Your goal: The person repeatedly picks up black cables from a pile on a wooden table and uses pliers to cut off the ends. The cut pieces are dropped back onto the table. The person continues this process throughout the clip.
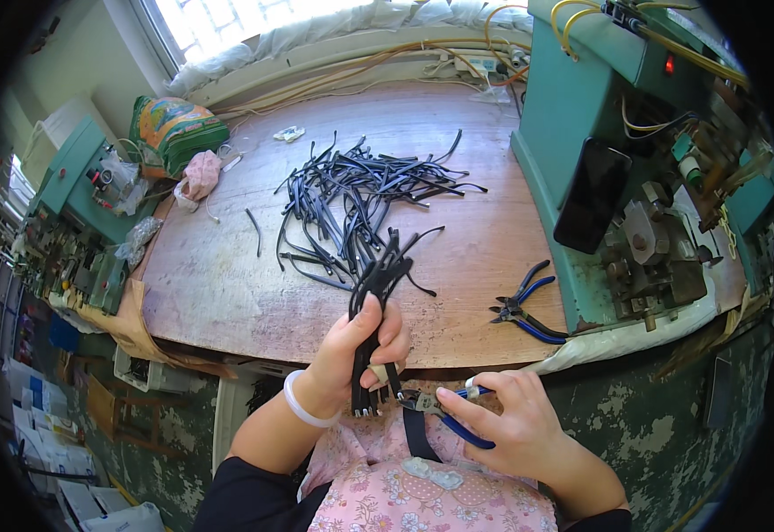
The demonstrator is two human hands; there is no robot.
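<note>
Only the head view here, so: the left hand is wrapped snugly around a bundle of black strips, held upright just off the near edge of the tabletop, with light-coloured bits showing at the bottom ends. The right hand is curled around the blue handles of some side cutters, and their nose sits right by the lower end of one strip that hangs apart from the rest; can't really tell if the blades touch it. Behind all that there's a messy pile of loose black strips mid-table, plus one stray strip off to its left. Another pair of blue-handled cutters lies spread at the right, near a green machine with a black smartphone leaning on it. Pink cloth and a green-and-orange bag sit far left.
</note>
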